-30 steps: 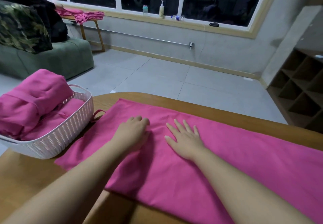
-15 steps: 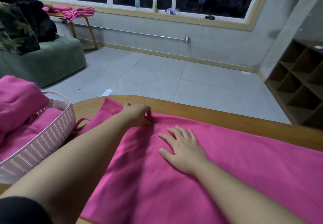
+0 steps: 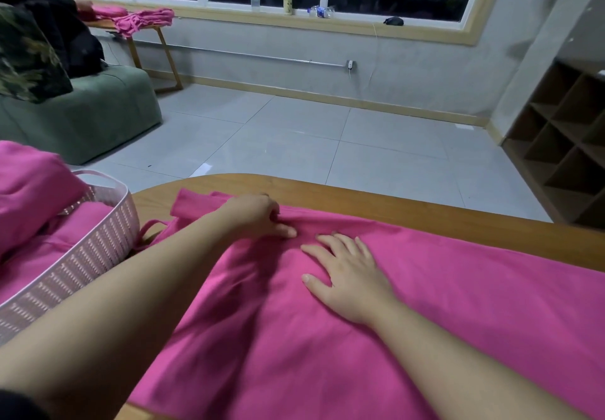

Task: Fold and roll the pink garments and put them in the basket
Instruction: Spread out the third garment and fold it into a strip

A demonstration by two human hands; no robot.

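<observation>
Your left hand (image 3: 258, 216) pinches the pink garment's (image 3: 360, 337) far edge; keep your flat right hand (image 3: 347, 275) pressing while you fold squarely, tucking the strap.

The garment (image 3: 376, 321) lies spread flat on the table (image 3: 425, 211), covering most of its near surface and running from lower left to the right edge of view. The basket (image 3: 82, 256) stands on the table's left end, touching the garment's left edge. Rolled garments (image 3: 29, 190) sit in the basket, the upper one above its rim. The left hand (image 3: 255, 215) is on the garment's far edge, near the basket. The right hand (image 3: 347, 275) lies on the garment just right of and nearer than the left hand. Behind the table: sofa (image 3: 98, 115) far left, shelf unit (image 3: 563, 144) far right, windowsill (image 3: 327, 21) along the back wall.
</observation>
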